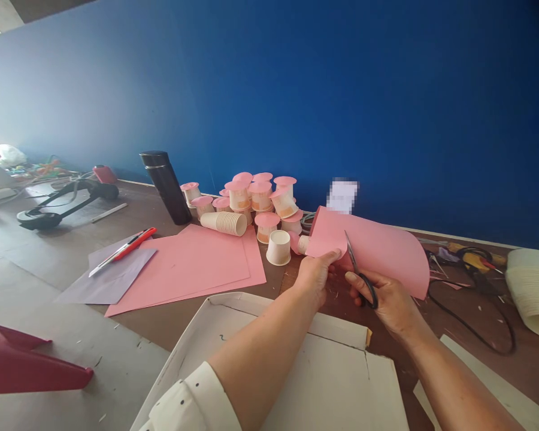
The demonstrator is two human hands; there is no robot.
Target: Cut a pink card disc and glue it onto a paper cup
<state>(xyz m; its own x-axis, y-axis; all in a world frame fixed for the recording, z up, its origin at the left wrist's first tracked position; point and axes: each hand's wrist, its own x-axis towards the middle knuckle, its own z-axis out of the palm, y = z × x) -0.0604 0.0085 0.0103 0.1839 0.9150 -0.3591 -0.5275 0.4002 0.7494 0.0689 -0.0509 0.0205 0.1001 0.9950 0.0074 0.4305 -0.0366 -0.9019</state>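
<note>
Two hands meet over the far side of the table point(49, 263). My left hand point(315, 274) has its fingers pinched together on the near left corner of a pink paper sheet point(386, 248), thumb on top. My right hand point(388, 299) has its fingers clamped through the black loops of the scissors point(359, 272), blades pointing toward 12 o'clock and biting into the sheet's near edge. The sheet hangs curled in the air above the table, at 1 o'clock from the white cardboard box lid point(332, 359).

I judge the paper light and floppy, easy to crease or tear, best held close beside the cut line. At 10 o'clock lie flat pink sheets point(193, 263), a stack of paper cups point(224, 222), pink-topped cups point(260, 197) and a black flask point(165, 185).

How far the blades gape I cannot tell; the sheet's far side is hidden, and a patch behind it is blurred out.
</note>
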